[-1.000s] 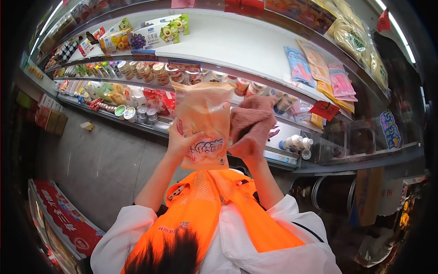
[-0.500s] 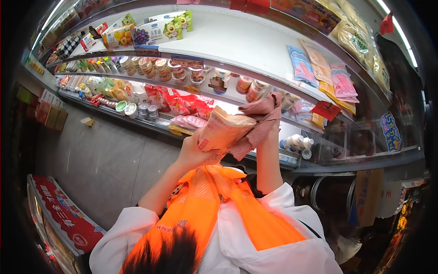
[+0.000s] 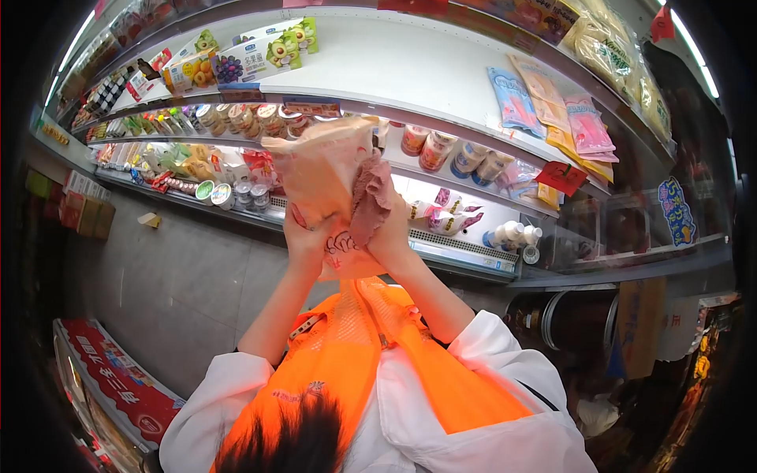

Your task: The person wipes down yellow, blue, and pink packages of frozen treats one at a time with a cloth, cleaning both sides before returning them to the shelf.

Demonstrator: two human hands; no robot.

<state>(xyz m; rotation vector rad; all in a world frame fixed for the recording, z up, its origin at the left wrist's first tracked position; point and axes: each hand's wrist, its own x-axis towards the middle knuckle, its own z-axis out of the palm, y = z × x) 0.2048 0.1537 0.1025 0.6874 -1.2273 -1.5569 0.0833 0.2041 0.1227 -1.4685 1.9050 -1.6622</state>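
Observation:
Both hands hold a pale orange packet [image 3: 315, 177] upright in front of the refrigerated shelves. My left hand [image 3: 309, 240] grips its lower left side, fingers closed round the edge. On the right side, my right hand [image 3: 389, 232] is closed on a dusky pink cloth [image 3: 372, 201], which lies against the packet's face. Part of the packet's lower front, with dark lettering, shows between the hands. Similar flat packets, one pale orange [image 3: 544, 98], one blue [image 3: 514, 102] and one pink [image 3: 587, 126], lie on the upper shelf at the right.
Fruit-printed boxes [image 3: 260, 57] stand on the upper shelf [image 3: 394, 59] at the left. Cups [image 3: 435, 150] line the shelf below, and white bottles [image 3: 511, 234] stand lower right. A red printed box [image 3: 118, 378] is at the lower left, a brown carton [image 3: 637, 327] at the right.
The packet has moved up and left and is now upright and spread wider. My right hand with the cloth has come down and left, from beside the packet's top to its side.

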